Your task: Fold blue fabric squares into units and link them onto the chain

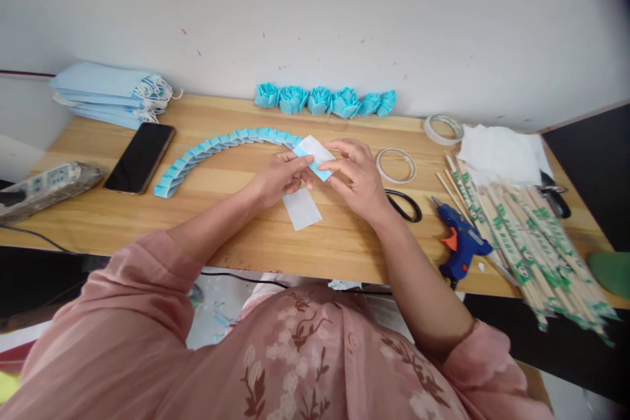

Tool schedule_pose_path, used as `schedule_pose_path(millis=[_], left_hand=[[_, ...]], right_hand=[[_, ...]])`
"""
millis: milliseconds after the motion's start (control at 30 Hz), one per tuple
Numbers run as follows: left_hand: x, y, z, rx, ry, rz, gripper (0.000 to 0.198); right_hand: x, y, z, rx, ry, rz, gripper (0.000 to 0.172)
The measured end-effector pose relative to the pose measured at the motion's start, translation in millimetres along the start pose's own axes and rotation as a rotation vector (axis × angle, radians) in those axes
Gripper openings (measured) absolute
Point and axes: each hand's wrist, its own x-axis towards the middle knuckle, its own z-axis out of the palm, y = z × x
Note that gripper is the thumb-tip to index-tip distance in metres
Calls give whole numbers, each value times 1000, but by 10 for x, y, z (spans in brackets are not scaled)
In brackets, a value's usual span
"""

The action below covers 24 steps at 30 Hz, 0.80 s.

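Both my hands hold one small piece of blue and white mask fabric (314, 149) above the middle of the table. My left hand (283, 177) pinches its left side, the thumb lying on the blue face. From the right, my right hand (358, 177) grips the lower right edge between thumb and fingers. Below them a white fabric piece (302, 209) lies flat on the wood. A curved row of folded blue pieces (221, 144) runs leftward from behind the held piece.
Several blue fabric flowers (319, 100) line the wall. On the left are stacked face masks (105, 92), a phone (141, 157) and a power strip (54, 184). To the right lie tape rolls (443, 129), scissors (406, 205), a blue glue gun (457, 239) and wrapped chopsticks (531, 243).
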Motion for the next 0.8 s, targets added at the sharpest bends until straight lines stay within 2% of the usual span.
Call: schedule_pose_path(millis=[100,267,367,500,567,800], left_hand=[[1,-7,6,32,2,6,34],[-5,-36,-2,123,55,52,41],[-8,-56,-3,205,76,88,40],[-9,-65,-1,256,58,120,37],[-13,-65,-5,281,52,121,38],[-34,-50,5,335,41,95,36]], right_hand=[[0,12,4,40,8,13,17],[-14,13,37,122,53,134,9],[-30,-6,72,261,97,258,8],[-36,-47,112,542,99,499,15],[-30,-64,121,611,100,573,16],[-18,-71,121,558,118,613,17]])
